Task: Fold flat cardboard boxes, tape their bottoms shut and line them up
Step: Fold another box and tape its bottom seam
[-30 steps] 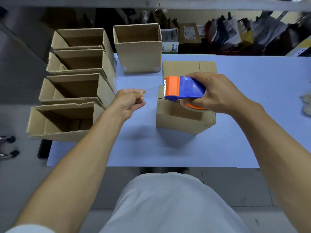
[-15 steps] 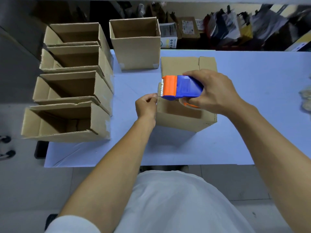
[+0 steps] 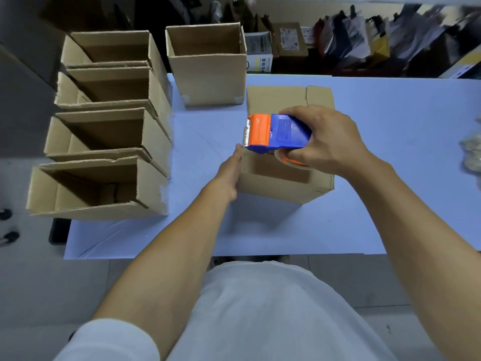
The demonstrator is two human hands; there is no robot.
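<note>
Nearest the camera, a white shirt (image 3: 260, 316) filled the bottom of the view, with both bare forearms reaching out over the pale blue desk (image 3: 390, 204).

The left hand (image 3: 230, 173) lay flat against the left side of the cardboard box (image 3: 283, 183) being worked on, fingers straight and pressed together, their tips reaching up to the box's top left edge. That box stood upside down near the middle of the desk, its bottom facing up.

The right hand (image 3: 329, 142) gripped a blue and orange tape dispenser (image 3: 276, 132), fingers curled round its blue handle, with the roll of clear tape (image 3: 294, 162) showing under the palm. The dispenser's orange head and toothed blade pointed left and sat at the box's top left edge, just above the left fingertips. Beyond the dispenser, unfolded flaps (image 3: 289, 97) of the same box lay toward the far side.

On the left of the desk, four open boxes (image 3: 104, 162) stood in a row running from near to far, touching one another, and partly overhanging the desk's left edge. A fifth open box (image 3: 208, 74) stood upright at the far edge, just beside the row, with clear tape at its lower corners.

Past the desk, a dark shelf area (image 3: 364, 43) held small cartons and blurred packets.
</note>
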